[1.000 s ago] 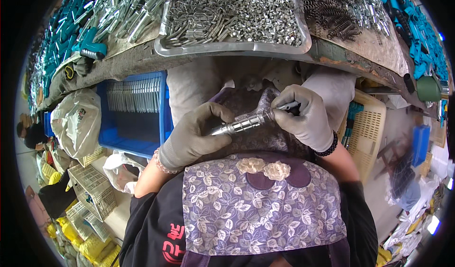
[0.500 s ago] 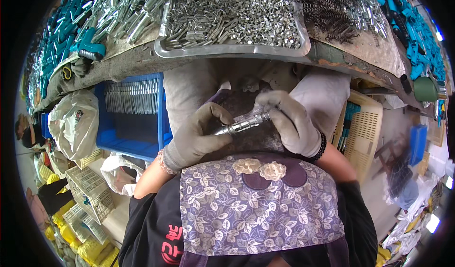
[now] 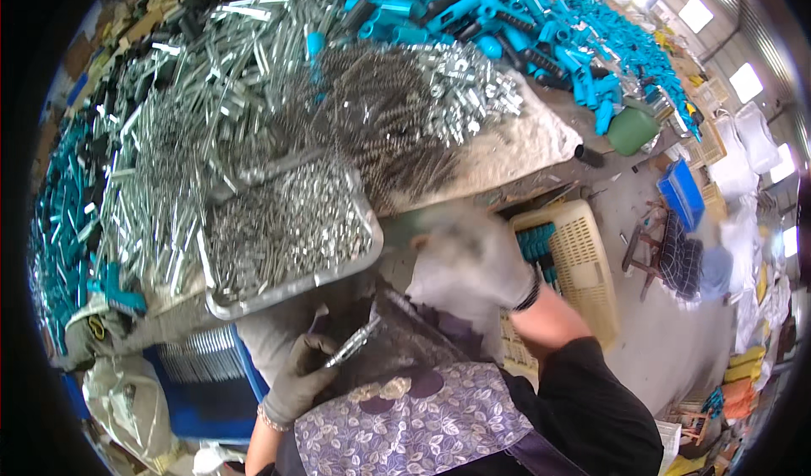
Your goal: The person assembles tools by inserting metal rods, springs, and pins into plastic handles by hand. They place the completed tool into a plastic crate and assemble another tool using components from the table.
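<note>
My gloved left hand (image 3: 300, 379) is closed around one end of a shiny slim metal rod-like part (image 3: 353, 343), which slants up to the right above my lap. My gloved right hand (image 3: 469, 256) is lifted off to the right, close to the table's front edge. Motion smears its fingers, so I cannot make out whether it holds anything. The metal tray (image 3: 372, 244) of small pins and nuts lies beyond my left hand. Dark coil springs (image 3: 372, 104) and a pile of small shiny metal pieces (image 3: 473, 92) lie on the table beyond my right hand.
Teal plastic handles (image 3: 583, 70) heap up along the table's far side. Long metal rods (image 3: 169, 146) cover its left part. Below stand a blue bin (image 3: 198, 413) holding metal strips and a cream crate (image 3: 583, 265). A green container (image 3: 632, 131) sits at the right end.
My right hand has left the metal part and moved forward toward the table's edge. My left hand keeps hold of the part. The view has swung to the right.
</note>
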Motion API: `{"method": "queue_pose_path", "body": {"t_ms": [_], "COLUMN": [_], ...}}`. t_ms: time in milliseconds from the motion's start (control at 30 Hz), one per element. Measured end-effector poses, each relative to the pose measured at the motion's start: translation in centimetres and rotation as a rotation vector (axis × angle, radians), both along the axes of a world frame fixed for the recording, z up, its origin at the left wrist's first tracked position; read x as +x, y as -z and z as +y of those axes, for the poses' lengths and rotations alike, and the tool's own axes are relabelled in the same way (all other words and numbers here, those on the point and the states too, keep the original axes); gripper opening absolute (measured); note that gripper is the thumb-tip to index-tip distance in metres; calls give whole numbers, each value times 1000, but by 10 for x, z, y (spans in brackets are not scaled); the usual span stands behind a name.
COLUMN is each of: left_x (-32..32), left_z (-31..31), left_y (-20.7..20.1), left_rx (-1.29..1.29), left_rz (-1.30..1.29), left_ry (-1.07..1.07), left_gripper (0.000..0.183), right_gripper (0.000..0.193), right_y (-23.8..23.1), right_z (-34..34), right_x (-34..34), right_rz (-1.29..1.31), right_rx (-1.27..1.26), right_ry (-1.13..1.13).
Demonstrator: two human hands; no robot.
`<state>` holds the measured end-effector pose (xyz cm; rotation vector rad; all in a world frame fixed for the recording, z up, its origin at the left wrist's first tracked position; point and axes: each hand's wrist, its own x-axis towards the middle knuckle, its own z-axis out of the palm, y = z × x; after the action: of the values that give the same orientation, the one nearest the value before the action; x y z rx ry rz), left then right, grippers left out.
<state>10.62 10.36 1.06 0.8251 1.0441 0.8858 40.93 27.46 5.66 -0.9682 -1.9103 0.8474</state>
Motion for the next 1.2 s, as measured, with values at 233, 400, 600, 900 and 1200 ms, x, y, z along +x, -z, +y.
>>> {"method": "queue_pose_path", "body": {"t_ms": [233, 400, 600, 900, 1200], "left_x": [-3, -13, -18, -36, -34], "left_z": [24, 39, 35, -5, -17], "left_y": [11, 24, 16, 27, -12], "left_rx": [-152, -91, -129, 117, -191], "left_rz": [-231, -138, -180, 243, -47], "left_ry": [0, 3, -16, -18, -202], "left_gripper": [29, 31, 33, 24, 12], "right_gripper": [22, 28, 36, 42, 47], "right_y": [-54, -86, -92, -108, 21], "right_z": [220, 304, 361, 131, -15], "right_x": [84, 3, -26, -26, -19], "right_rz": [164, -579, -1266, 57, -195], "right_rx": [91, 385, 294, 100, -413], "right_ry": [470, 236, 126, -234, -644]}}
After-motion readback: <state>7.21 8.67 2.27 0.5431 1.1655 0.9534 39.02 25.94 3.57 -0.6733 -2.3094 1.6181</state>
